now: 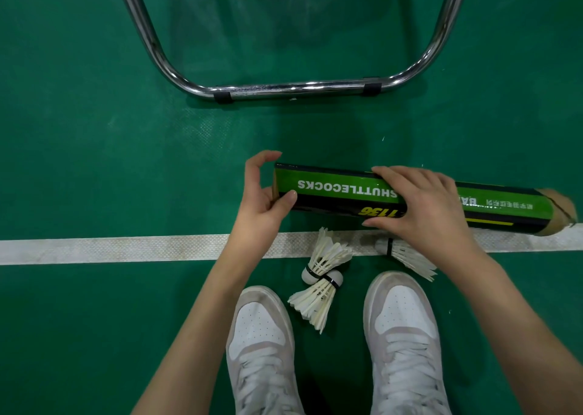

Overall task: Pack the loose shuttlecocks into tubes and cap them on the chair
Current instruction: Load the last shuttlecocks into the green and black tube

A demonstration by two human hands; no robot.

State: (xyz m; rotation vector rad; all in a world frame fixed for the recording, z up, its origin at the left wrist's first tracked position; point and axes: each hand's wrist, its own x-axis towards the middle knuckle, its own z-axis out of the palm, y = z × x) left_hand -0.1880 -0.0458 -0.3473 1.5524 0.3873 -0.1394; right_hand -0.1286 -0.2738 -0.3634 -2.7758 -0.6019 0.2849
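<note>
A green and black shuttlecock tube (pixel 334 190) lies crosswise above the white court line, its brown cardboard end (pixel 563 211) pointing right. My right hand (pixel 416 206) grips the tube around its middle. My left hand (pixel 262 193) is at the tube's left end, thumb on the rim and fingers curved over the opening. Three loose white feather shuttlecocks lie on the floor: one (pixel 328 253) on the line, one (pixel 312 304) between my shoes, one (pixel 407 255) partly under my right wrist.
The chrome tube frame of a chair (pixel 293 88) stands on the green floor just beyond the tube. A white court line (pixel 126 249) runs across the view. My two white sneakers (pixel 262 345) (pixel 407 335) stand below it.
</note>
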